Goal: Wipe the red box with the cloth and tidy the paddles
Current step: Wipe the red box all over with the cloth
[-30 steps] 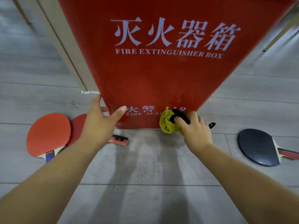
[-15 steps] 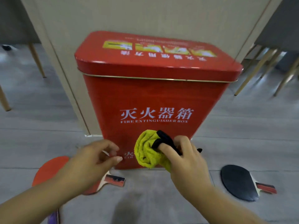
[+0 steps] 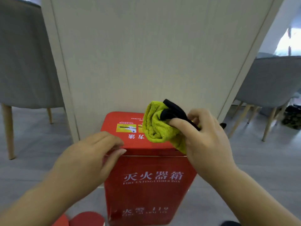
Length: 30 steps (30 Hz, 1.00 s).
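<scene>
The right hand [image 3: 205,141] squeezes the yellow cloth [image 3: 156,128] over the red box [image 3: 149,191], probably to wipe its top, while the loose, empty left hand [image 3: 91,155] touches the edge to steady it.

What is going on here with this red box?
A person is wiping a red fire extinguisher box. The right hand grips a bunched yellow-green cloth over the lid, and the left hand is at the lid's front left corner. Two red paddles lie beside the box's base, not yet tidied.
</scene>
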Tool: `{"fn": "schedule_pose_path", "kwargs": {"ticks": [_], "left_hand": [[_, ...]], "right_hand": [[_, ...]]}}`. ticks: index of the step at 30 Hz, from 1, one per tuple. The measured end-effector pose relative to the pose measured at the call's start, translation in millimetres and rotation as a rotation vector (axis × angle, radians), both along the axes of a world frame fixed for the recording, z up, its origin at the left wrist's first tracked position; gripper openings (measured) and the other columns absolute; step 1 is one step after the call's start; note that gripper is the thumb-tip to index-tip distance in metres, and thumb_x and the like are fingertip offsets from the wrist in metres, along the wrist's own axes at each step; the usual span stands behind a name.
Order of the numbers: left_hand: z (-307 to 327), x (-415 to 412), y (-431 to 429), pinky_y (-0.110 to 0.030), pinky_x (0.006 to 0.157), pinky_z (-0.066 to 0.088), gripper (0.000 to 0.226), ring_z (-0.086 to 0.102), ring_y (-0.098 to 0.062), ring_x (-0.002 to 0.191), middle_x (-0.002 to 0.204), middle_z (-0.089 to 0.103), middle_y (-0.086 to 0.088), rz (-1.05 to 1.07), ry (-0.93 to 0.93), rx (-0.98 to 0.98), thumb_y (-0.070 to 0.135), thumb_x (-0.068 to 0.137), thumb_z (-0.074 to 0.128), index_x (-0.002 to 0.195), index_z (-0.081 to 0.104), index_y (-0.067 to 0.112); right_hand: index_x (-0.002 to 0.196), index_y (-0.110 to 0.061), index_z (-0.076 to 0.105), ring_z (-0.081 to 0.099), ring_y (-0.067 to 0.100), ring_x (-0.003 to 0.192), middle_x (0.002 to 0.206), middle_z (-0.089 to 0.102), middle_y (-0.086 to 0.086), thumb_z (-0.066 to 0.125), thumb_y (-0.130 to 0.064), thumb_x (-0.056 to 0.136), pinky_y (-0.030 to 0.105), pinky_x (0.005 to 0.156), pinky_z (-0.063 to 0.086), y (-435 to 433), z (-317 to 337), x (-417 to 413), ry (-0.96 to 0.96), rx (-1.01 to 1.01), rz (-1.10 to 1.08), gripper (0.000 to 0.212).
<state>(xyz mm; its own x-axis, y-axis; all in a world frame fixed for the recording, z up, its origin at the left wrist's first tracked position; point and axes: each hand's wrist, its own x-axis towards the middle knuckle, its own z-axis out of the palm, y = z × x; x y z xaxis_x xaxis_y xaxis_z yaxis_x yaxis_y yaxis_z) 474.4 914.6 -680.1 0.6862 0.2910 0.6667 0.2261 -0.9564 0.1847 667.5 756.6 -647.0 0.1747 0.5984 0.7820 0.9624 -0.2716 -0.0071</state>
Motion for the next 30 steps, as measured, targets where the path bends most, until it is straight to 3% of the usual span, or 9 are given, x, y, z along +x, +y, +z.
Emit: {"fn": "schedule_pose_path", "kwargs": {"ticks": [2,5,10,14,18,23,25,27,30], "left_hand": [[6,7,6,-0.021,0.056,0.044,0.028,0.056,-0.007,0.071,0.079,0.063,0.009,0.036,0.065,0.054,0.043,0.085,0.045,0.087,0.064,0.023],[3,18,18,-0.031,0.056,0.054,0.029,0.063,-0.016,0.075,0.085,0.062,0.010,0.053,0.160,-0.006,0.049,0.082,0.043,0.091,0.060,0.028],[-10,30,35,-0.020,0.067,0.044,0.041,0.061,-0.013,0.077,0.084,0.060,0.013,0.061,0.205,-0.115,0.057,0.081,0.041,0.085,0.067,0.027],[-18,36,38,-0.025,0.075,0.046,0.052,0.059,-0.014,0.081,0.086,0.060,0.013,0.069,0.149,-0.165,0.065,0.084,0.035,0.085,0.068,0.024],[-26,37,33,-0.021,0.087,0.035,0.068,0.057,-0.018,0.090,0.094,0.060,0.007,0.140,0.043,-0.246,0.074,0.083,0.027,0.089,0.069,0.021],[-33,37,17,-0.035,0.101,0.032,0.066,0.049,-0.028,0.113,0.120,0.055,-0.010,0.417,-0.036,-0.523,0.070,0.067,0.058,0.102,0.070,0.016],[-29,41,6,-0.031,0.096,0.036,0.057,0.046,-0.007,0.109,0.127,0.048,-0.013,0.436,-0.093,-0.615,0.056,0.069,0.072,0.108,0.067,0.014],[-29,43,-1,-0.024,0.089,0.035,0.046,0.042,0.009,0.089,0.130,0.044,-0.014,0.454,-0.139,-0.644,0.037,0.072,0.072,0.112,0.065,0.015],[-32,42,-6,-0.028,0.097,0.035,0.052,0.047,-0.014,0.107,0.122,0.047,-0.010,0.524,-0.114,-0.733,0.054,0.072,0.068,0.116,0.062,0.026]], "right_hand": [[0.103,-0.026,0.067,0.047,0.029,0.071,0.092,0.053,0.011,0.062,-0.010,0.073,0.030,0.058,0.031,18,11,13,-0.116,-0.026,-0.036,0.035],[0.105,-0.028,0.068,0.054,0.030,0.070,0.092,0.058,0.010,0.074,-0.013,0.069,0.033,0.059,0.039,48,16,35,-0.121,-0.154,0.003,0.039],[0.122,-0.031,0.062,0.056,0.030,0.103,0.110,0.062,0.003,0.061,-0.016,0.087,0.043,0.079,0.050,65,14,53,0.130,-0.432,0.107,0.038],[0.111,-0.024,0.068,0.061,0.030,0.097,0.103,0.066,0.001,0.052,-0.030,0.085,0.044,0.077,0.052,42,7,65,0.186,-0.356,0.055,0.031],[0.102,-0.021,0.069,0.062,0.031,0.088,0.094,0.065,0.003,0.054,-0.034,0.081,0.042,0.071,0.053,15,-11,87,0.241,-0.282,-0.067,0.028],[0.111,-0.026,0.065,0.056,0.025,0.103,0.108,0.059,0.000,0.060,-0.036,0.088,0.038,0.082,0.050,-13,-34,110,0.404,-0.351,-0.159,0.026],[0.120,-0.030,0.059,0.052,0.020,0.110,0.116,0.054,-0.004,0.054,-0.043,0.090,0.037,0.087,0.048,-21,-38,118,0.487,-0.411,-0.162,0.033],[0.128,-0.034,0.051,0.050,0.016,0.112,0.122,0.047,-0.006,0.045,-0.049,0.092,0.035,0.089,0.047,-26,-39,122,0.556,-0.474,-0.151,0.039],[0.136,-0.039,0.041,0.050,0.017,0.114,0.128,0.044,-0.004,0.036,-0.053,0.094,0.034,0.090,0.047,-28,-38,126,0.689,-0.551,-0.115,0.045]]}}
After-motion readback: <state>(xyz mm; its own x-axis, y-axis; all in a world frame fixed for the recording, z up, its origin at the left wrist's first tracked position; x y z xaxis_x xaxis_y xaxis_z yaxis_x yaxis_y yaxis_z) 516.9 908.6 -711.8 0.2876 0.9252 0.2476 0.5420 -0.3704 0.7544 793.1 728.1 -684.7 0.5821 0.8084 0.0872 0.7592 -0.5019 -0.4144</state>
